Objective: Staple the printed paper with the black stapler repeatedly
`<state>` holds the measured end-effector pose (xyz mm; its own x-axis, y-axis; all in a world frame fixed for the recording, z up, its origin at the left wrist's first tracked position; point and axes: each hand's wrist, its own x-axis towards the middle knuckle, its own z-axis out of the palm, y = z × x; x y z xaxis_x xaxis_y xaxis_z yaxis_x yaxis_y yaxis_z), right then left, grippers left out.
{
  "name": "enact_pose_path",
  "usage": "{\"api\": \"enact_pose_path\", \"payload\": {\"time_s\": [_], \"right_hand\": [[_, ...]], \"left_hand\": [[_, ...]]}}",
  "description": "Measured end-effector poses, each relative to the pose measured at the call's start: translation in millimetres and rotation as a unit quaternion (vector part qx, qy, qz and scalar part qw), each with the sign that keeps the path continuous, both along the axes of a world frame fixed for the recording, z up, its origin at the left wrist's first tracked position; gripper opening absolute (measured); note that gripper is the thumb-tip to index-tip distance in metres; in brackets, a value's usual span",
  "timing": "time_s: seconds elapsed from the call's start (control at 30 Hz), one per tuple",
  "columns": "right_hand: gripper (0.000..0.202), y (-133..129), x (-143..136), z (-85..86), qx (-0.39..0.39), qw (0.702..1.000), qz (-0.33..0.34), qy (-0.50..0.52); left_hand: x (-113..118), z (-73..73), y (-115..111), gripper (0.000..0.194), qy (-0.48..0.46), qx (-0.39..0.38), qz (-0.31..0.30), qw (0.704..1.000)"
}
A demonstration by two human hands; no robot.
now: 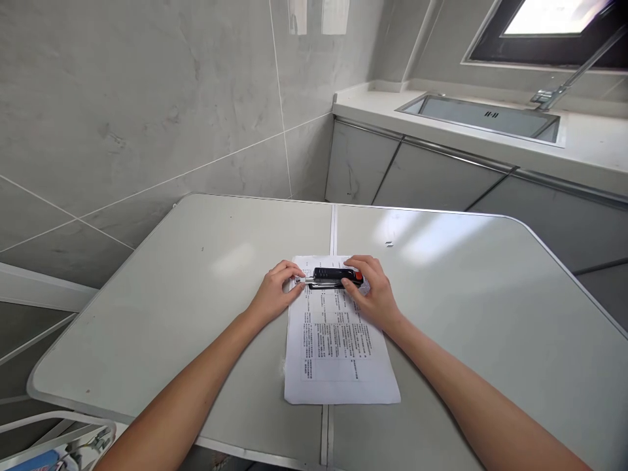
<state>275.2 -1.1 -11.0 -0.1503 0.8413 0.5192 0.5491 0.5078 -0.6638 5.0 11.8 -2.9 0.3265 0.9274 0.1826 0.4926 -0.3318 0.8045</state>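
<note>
A black stapler (333, 275) with a red patch at its right end lies sideways across the upper part of a printed sheet of paper (341, 386). At its left end, a silver metal part juts out, and the thumb and fingers of my left hand (277, 291) close around it. My right hand (375, 291) grips the stapler's right end between thumb and fingers. Fingertips partly hide both ends. Rows of dark print run over the page, which rests on the table (196, 314) across its centre seam.
Two small staple-like strips (389, 244) lie beyond the paper to the right. A tiled wall (147, 98) borders the table's far left side. Behind it stand a counter (367, 101) with a sink (481, 118) and a faucet (547, 98). A white-framed rack (53, 418) is at lower left.
</note>
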Motion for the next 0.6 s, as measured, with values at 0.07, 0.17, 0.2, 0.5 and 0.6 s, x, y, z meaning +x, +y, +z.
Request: {"api": "enact_pose_path", "payload": {"time_s": [0.07,0.17,0.2,0.5,0.6], "right_hand": [[0.03,0,-1,-0.8,-0.018,0.999,0.039,-0.019],[0.028,0,-2,-1.3,-0.041,0.997,0.059,-0.034],[0.027,-1,-2,-1.5,-0.045,0.997,0.055,-0.034],[0.022,2,2,-6.6,-0.059,0.997,0.046,-0.007],[0.023,-3,-1,-5.1,0.001,0.996,0.089,-0.011]], "left_hand": [[0,1.6,-1,0.016,0.014,0.011,-0.005,1.0],[0,2.9,-2,0.014,0.037,0.036,-0.018,0.998],[-1,2.7,-1,0.014,0.041,0.045,-0.021,0.998],[-36,-1.0,14,0.018,0.116,0.159,-0.113,0.974],[-32,1.4,12,0.017,0.101,0.173,-0.136,0.97]]}}
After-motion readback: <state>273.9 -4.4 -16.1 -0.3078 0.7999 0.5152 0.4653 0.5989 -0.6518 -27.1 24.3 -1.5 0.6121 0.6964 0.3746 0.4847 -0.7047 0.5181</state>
